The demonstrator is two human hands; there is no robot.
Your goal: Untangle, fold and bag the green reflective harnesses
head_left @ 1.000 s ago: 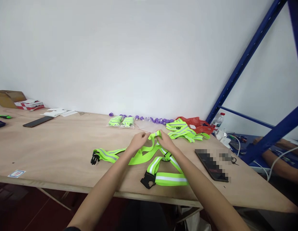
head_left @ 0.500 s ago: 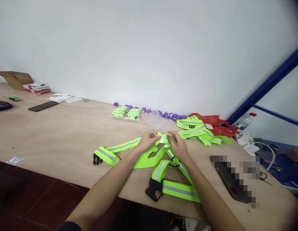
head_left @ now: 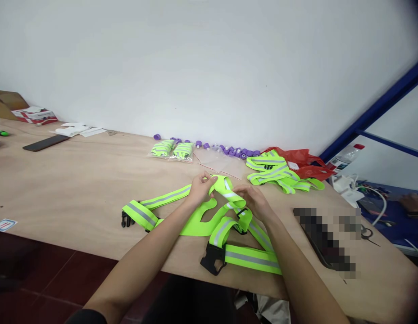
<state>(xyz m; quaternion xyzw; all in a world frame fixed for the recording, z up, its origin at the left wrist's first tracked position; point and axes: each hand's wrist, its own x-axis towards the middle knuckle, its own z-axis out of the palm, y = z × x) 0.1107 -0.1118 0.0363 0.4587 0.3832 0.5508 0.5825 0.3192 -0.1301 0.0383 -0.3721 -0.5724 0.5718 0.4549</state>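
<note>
A fluorescent yellow-green reflective belt harness [head_left: 198, 221] with grey stripes lies spread on the wooden table. My left hand [head_left: 201, 188] pinches one of its straps between thumb and fingertips, lifting it a little. Beside the raised loop is my right hand [head_left: 254, 200], its fingers loosely bent and apart; contact with the strap is partly hidden. A black buckle half with prongs [head_left: 128, 219] is at the harness's left end. Its black socket half [head_left: 213, 258] rests near the front edge. A small black slider [head_left: 242, 211] sits on the strap below my right hand.
Two bagged folded belts [head_left: 171, 149], purple rolls [head_left: 231, 151] and a clear plastic bag [head_left: 220, 162] line the wall. Another harness [head_left: 274, 171] lies beside a red bag [head_left: 306, 162]. A blurred dark object [head_left: 322, 238] is at right, a dark flat bar [head_left: 46, 142] at left.
My right hand has shifted slightly right and its fingers have loosened from the strap. My left hand still pinches its part, now a little higher and left. The view has shifted slightly.
</note>
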